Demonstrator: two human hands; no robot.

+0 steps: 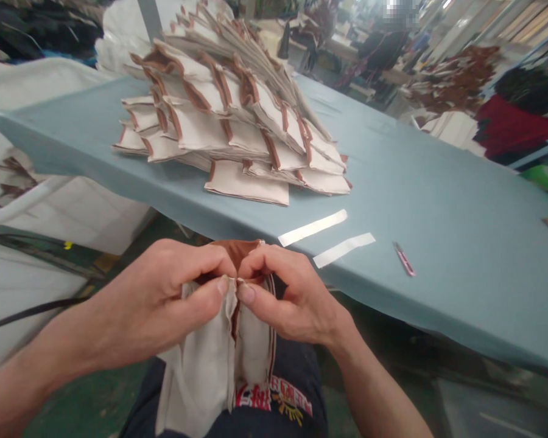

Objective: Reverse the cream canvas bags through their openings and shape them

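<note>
Both my hands pinch the top edge of a cream fabric pouch with brown trim, held over my lap in front of the table. My left hand grips the left side of the opening, thumb and fingers closed on the cloth. My right hand grips the right side the same way, its thumb touching the left thumb. The pouch hangs down from my fingers. On the blue-grey table a tall slanted pile of similar cream and brown pouches lies beyond my hands.
Two white strips lie near the table's front edge, with a small pink tool to their right. White bulk sacks stand at the left. Piles of dark, brown and red fabric and a person are at the back right.
</note>
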